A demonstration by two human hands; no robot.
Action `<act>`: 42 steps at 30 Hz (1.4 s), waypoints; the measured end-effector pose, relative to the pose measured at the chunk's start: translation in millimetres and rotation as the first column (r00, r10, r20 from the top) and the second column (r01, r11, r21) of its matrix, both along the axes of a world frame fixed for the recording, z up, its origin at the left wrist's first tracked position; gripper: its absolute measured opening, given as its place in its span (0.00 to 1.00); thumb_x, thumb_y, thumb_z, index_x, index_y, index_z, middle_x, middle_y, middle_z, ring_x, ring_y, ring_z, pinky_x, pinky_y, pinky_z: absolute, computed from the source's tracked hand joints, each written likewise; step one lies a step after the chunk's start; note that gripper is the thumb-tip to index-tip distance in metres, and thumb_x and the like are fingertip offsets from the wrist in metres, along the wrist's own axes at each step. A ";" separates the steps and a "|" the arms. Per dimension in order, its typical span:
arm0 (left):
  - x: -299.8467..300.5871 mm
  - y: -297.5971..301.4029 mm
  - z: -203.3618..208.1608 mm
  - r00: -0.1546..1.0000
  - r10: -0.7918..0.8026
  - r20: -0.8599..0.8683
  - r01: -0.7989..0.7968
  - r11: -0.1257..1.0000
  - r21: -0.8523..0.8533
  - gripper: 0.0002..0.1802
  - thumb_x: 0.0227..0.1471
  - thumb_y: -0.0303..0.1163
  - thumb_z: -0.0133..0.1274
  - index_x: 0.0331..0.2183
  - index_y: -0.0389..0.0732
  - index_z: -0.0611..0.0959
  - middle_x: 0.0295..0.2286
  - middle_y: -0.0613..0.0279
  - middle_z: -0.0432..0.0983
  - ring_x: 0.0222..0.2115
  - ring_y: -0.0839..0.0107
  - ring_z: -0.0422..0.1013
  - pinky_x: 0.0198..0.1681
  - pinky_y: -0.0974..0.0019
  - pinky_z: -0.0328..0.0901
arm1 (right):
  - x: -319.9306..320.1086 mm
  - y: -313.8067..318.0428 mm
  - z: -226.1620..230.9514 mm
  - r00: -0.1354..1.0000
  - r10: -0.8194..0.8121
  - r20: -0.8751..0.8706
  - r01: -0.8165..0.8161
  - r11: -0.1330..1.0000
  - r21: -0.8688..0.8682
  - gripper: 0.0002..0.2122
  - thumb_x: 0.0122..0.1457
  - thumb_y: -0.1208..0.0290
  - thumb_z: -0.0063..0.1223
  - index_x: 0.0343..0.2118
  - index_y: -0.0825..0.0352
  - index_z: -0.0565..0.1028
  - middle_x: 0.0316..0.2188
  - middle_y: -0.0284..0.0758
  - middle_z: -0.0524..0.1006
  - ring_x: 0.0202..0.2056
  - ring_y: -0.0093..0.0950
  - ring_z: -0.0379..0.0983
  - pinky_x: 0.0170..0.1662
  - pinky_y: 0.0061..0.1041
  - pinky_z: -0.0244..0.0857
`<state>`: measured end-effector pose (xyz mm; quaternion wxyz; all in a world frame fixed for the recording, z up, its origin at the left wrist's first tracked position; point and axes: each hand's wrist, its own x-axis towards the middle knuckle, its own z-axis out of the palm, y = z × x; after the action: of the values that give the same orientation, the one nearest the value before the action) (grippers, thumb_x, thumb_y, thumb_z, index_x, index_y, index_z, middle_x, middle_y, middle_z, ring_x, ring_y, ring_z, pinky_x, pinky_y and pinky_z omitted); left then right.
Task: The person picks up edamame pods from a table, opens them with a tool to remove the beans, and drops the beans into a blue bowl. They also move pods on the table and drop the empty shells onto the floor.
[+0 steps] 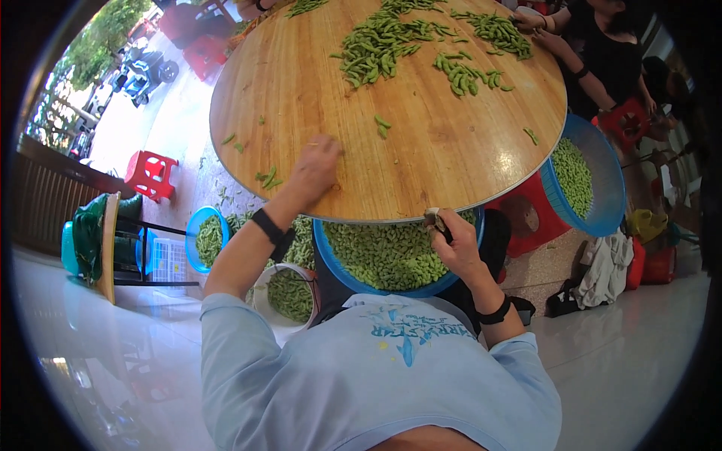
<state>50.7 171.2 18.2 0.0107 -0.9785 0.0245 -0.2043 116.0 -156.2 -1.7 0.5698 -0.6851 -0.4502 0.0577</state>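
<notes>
My left hand [319, 167] rests on the round wooden table [451, 161], its fingers curled together against the surface. Whatever lies under those fingers, if anything, is hidden. A few green soybean pods [268, 178] lie to its left, and a small pair of pods [382, 126] sits to its right. At the near edge of the table, my right hand [457, 244] is closed around a small dark-handled tool [436, 219], whose exact kind I cannot make out. Below that hand, a blue basin of shelled green beans [387, 255] stands against the table's near edge.
Heaps of pods [376, 49] cover the table's far side, where another person's hands [538, 30] work. To the right is a blue basin [605, 180] with beans. On the left stand a white bucket of pods [289, 295], another blue basin [203, 239] and a red stool [152, 175].
</notes>
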 end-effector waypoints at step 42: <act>-22.4 -139.8 14.7 0.999 -0.019 0.032 0.036 0.273 -0.961 0.10 0.49 0.17 0.52 0.36 0.33 0.73 0.29 0.63 0.76 0.32 0.80 0.71 0.35 0.74 0.69 | -25.8 37.5 13.9 0.386 0.403 -0.830 -0.074 0.910 0.408 0.18 0.65 0.69 0.40 0.57 0.65 0.62 0.25 0.28 0.66 0.19 0.15 0.60 0.18 0.13 0.54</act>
<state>28.4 31.4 33.0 -0.5844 -0.7853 -0.0870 -0.1848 90.2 -118.7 12.2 0.8040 -0.3761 -0.1724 0.4272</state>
